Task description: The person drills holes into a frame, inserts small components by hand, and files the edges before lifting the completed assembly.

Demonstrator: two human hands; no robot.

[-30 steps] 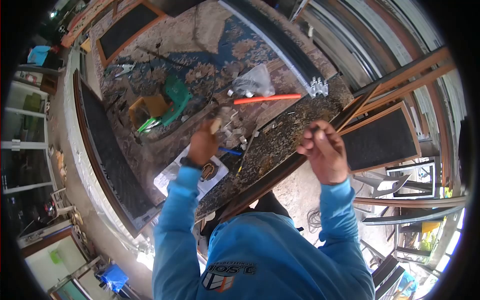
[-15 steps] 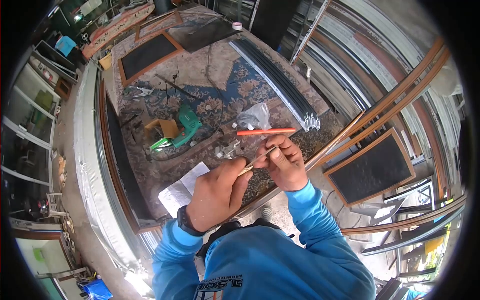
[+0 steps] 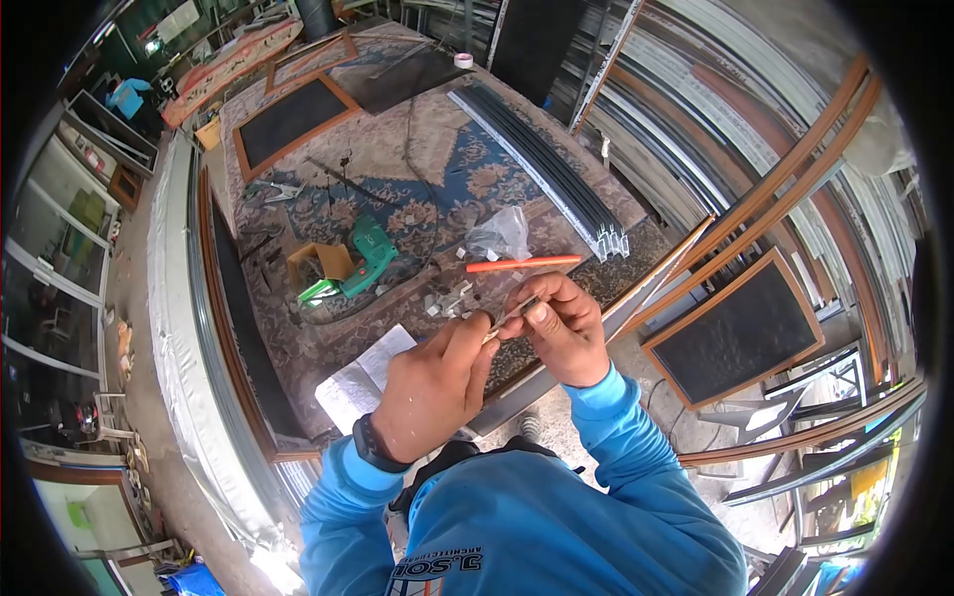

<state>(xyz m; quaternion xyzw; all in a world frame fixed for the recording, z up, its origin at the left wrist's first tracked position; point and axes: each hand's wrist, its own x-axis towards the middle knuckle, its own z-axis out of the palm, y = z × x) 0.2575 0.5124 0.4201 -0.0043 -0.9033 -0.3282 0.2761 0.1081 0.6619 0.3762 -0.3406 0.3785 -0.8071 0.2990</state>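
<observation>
My left hand (image 3: 422, 392), wearing a dark wristwatch, pinches one end of a thin pale strip (image 3: 499, 327); its exact kind is too small to make out. At the strip's other end, the thumb and fingers of my right hand (image 3: 564, 333) are closed, with a small dark tip showing by the thumb. Just beyond my hands an orange-red stick (image 3: 524, 264) lies on the carpet-covered table (image 3: 397, 298). Small white pieces (image 3: 452, 302) are scattered near my left fingers. Beside my left wrist lies an open notebook (image 3: 363, 379).
A green power drill (image 3: 372, 256) lies beside an open cardboard box (image 3: 320, 263). Farther back are a clear plastic bag (image 3: 502, 234), dark metal profiles (image 3: 537, 164), and a tape roll (image 3: 463, 61). A framed dark panel (image 3: 735, 330) leans at the right, below long brown profiles (image 3: 770, 207).
Both hands stay together at the strip. My right hand has shifted slightly left and down, and a dark tip now shows at its thumb. The view has moved slightly.
</observation>
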